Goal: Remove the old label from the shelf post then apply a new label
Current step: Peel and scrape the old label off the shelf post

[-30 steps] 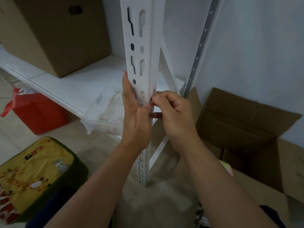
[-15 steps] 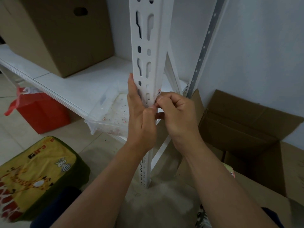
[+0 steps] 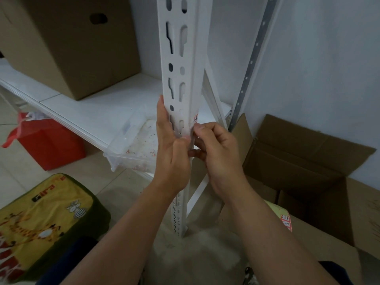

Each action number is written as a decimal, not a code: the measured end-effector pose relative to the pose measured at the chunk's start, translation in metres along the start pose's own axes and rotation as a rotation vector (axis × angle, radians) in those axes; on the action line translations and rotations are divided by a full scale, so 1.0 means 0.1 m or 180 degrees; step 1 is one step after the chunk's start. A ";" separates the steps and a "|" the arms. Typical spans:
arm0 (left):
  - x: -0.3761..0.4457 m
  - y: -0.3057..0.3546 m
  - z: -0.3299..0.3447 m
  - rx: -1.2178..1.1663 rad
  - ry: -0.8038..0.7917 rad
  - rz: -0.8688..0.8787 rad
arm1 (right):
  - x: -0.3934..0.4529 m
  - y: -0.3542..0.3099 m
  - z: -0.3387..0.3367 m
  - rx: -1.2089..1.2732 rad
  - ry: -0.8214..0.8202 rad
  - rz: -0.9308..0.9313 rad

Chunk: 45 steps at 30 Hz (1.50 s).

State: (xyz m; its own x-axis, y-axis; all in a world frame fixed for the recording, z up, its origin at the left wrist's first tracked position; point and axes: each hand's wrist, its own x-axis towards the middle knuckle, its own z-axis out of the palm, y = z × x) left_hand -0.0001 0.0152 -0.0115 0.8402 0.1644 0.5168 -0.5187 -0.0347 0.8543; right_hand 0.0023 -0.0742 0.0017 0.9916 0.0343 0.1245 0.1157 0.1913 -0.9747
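A white slotted metal shelf post (image 3: 181, 64) rises upright through the middle of the view, its foot on a dusty tiled floor (image 3: 115, 182). Both bare hands meet at the post's right front edge, level with the shelf board. The left hand (image 3: 171, 153) lies flat along the post's left face, fingers pointing up, thumb pressed onto the front corner. The right hand (image 3: 216, 149) is curled, its thumb and forefinger pinched together on that same corner edge, touching the left thumb; whether they grip the label's lower end cannot be told. A small white label (image 3: 195, 118) with red marks sits on the post's right face, just above the right fingertips.

To the left, a white shelf (image 3: 82, 108) carries a large closed cardboard box (image 3: 67, 44) and a clear plastic tray (image 3: 133, 140) that overhangs the shelf's front edge, just beside the left hand. Below it stand a red bag (image 3: 49, 142) and a yellow-and-green cushion (image 3: 45, 219). To the right, an open cardboard box (image 3: 308, 167) crowds the wall, with a strip of labels (image 3: 286, 222) lying near its rim. Open floor remains only around the post's foot, between the forearms.
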 end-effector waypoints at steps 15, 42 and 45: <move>0.03 0.00 0.02 0.0314 0.0222 -0.0180 | -0.04 -0.21 0.01 -0.2416 0.0058 -0.1026; 0.01 -0.06 -0.06 0.0360 0.0006 -0.0030 | -0.08 -0.35 0.04 -0.0392 -0.0290 0.0277; 0.03 -0.04 -0.04 0.0323 0.0037 -0.0068 | -0.08 -0.33 0.05 -0.0825 -0.0267 0.0084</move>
State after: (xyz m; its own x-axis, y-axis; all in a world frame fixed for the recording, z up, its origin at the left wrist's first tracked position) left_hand 0.0037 0.0195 -0.0140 0.8487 0.1777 0.4981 -0.4813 -0.1307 0.8667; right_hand -0.0098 -0.0755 0.0340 0.9875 0.1193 0.1030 0.1116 -0.0678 -0.9914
